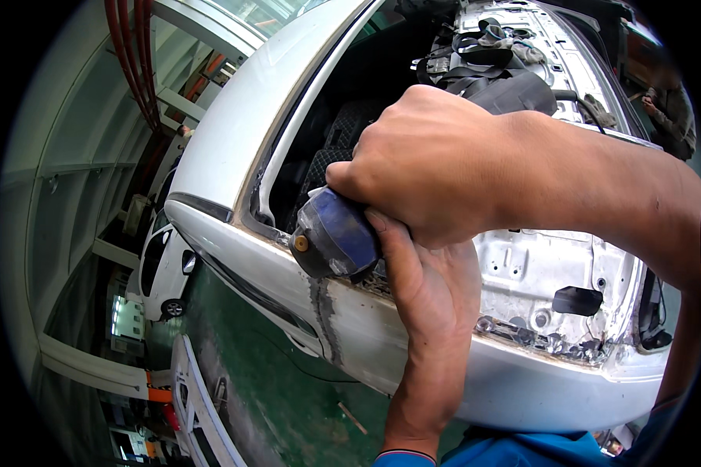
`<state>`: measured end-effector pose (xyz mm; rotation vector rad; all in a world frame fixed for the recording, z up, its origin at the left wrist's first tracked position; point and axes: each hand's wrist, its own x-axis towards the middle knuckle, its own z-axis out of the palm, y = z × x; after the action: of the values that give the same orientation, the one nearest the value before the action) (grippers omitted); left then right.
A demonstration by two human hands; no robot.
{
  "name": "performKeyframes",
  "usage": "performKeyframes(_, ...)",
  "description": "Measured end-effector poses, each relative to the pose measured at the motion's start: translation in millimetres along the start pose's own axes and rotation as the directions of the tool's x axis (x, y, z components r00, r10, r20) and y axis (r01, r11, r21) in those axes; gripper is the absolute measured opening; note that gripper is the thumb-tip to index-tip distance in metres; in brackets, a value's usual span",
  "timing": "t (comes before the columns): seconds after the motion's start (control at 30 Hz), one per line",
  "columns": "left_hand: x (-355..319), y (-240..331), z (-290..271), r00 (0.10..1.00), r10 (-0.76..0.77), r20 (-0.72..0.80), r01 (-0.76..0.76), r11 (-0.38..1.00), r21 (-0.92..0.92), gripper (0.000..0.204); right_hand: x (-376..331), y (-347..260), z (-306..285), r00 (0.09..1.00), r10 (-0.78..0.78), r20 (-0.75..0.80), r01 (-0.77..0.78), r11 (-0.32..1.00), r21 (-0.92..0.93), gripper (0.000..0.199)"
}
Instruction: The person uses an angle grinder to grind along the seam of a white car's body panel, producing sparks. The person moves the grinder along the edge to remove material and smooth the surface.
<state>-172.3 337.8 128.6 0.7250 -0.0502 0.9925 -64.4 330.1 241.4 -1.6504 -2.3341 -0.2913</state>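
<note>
A worn dark blue hand-held power tool with a round brass-coloured cap is held against the white car body, beside the rear side window opening. My right hand reaches across from the right and is closed on the tool from above. From below, my left hand grips it too, thumb along its near side. The tool's working end and most of my fingers are hidden. Under the tool a rough grey strip runs down the panel.
The stripped rear shelf shows bare metal. Straps and dark trim lie farther in. A loose white bumper-like panel is at lower left on the green floor. Another white car and people are around.
</note>
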Motion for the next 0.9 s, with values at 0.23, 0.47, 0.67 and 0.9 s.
performKeyframes(0.23,0.6,-1.5,-2.8,1.000,0.023,-0.011,-0.024,0.999,-0.025,0.057,4.0,-1.6,-1.4,1.000,-0.024,0.020,0.024,1.000,-0.014,0.026)
performKeyframes(0.47,1.2,-3.1,1.6,0.999,0.037,-0.008,-0.037,0.998,-0.045,0.055,2.6,-0.3,1.3,1.000,-0.024,0.003,0.024,0.998,-0.051,0.025)
performKeyframes(0.67,3.5,-0.1,-1.6,0.995,0.058,-0.080,-0.055,0.998,0.041,0.060,6.4,-5.7,-1.8,1.000,-0.025,0.012,0.026,0.998,-0.060,0.025)
performKeyframes(0.9,4.7,2.6,-0.5,0.977,0.127,-0.170,-0.119,0.991,0.055,0.047,10.6,-16.7,-16.4,0.999,-0.038,0.023,0.040,0.992,-0.122,0.016)
